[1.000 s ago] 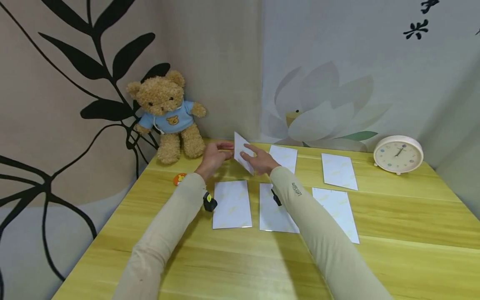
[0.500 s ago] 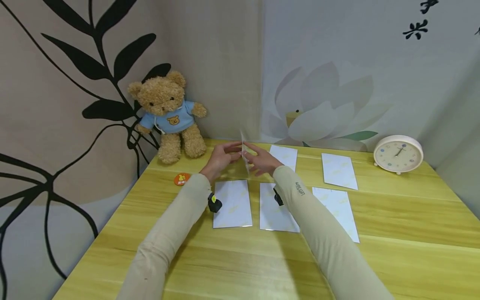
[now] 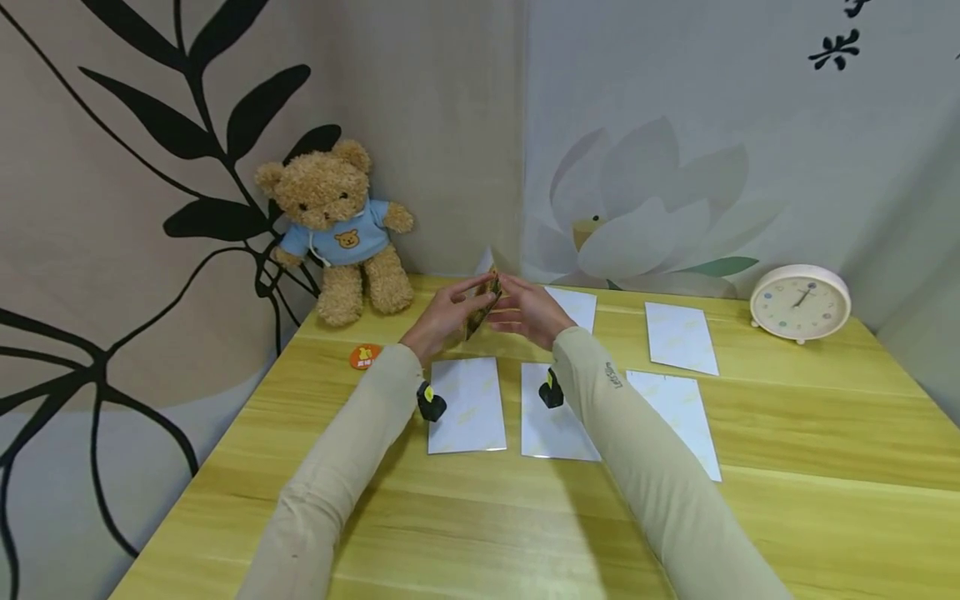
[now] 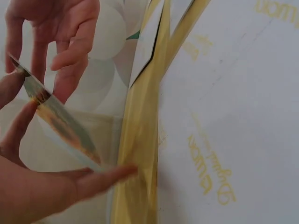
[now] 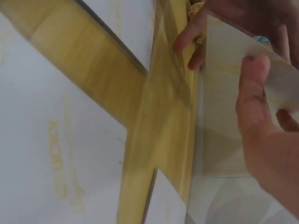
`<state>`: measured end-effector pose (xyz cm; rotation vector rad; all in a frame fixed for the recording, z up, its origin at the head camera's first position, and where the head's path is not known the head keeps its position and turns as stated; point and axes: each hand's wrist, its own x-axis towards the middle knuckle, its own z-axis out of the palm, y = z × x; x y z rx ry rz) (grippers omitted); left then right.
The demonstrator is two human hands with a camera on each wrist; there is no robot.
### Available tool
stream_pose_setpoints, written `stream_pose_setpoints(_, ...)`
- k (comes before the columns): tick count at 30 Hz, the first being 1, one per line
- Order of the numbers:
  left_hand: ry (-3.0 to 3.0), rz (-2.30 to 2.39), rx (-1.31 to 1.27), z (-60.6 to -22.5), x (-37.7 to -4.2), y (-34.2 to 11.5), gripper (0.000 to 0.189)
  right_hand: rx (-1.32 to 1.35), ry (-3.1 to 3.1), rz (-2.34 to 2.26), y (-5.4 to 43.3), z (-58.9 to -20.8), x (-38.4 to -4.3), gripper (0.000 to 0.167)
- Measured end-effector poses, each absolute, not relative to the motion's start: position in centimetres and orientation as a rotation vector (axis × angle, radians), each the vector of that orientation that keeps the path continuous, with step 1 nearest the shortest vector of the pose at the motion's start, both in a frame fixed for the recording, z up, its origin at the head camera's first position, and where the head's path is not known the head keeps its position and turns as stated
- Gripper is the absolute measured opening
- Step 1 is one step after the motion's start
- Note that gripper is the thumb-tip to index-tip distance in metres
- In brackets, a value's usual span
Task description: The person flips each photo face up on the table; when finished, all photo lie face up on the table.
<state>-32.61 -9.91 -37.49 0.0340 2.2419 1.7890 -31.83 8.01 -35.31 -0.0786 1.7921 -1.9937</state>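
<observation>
Both hands hold a photo print (image 3: 482, 310) up over the back of the table. Its coloured face is toward my left hand (image 3: 444, 318), and its white back (image 5: 231, 88) shows in the right wrist view. In the left wrist view, left fingertips (image 4: 28, 109) pinch the print near one end, while the left thumb stands away from it. My right hand (image 3: 531, 310) grips it from the other side, its thumb (image 5: 254, 77) against the white back. Below the hands lie white sheets, one near the left wrist (image 3: 468, 408) and one near the right wrist (image 3: 551, 425), with yellow lettering.
More white sheets lie right and behind, including one (image 3: 681, 337) near the round clock (image 3: 800, 304). A teddy bear (image 3: 341, 237) in a blue top sits at the back left. An orange round sticker (image 3: 365, 357) lies beside the left forearm. Curtains rise behind the table (image 3: 450, 517).
The print has turned from showing its white back, through edge-on, to showing its coloured face on the left. The right hand has shifted its fingers around it; the left hand has moved slightly right.
</observation>
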Motion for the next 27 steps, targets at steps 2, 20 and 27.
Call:
stream_pose_setpoints(2,2.232,1.777,0.056,-37.4,-32.6,-9.9,0.047,-0.072,1.768,-2.023,8.1,-35.4,-31.9,0.051)
stream_pose_setpoints(20,2.440,1.650,0.003,-37.3,-32.5,-9.5,0.067,0.179,2.333,-2.143,9.2,-37.8,-32.0,0.052)
stream_pose_setpoints(27,2.347,1.786,0.014,-37.8,-32.6,-10.4,0.063,0.178,2.394,-2.073,9.1,-38.5,-32.2,0.052)
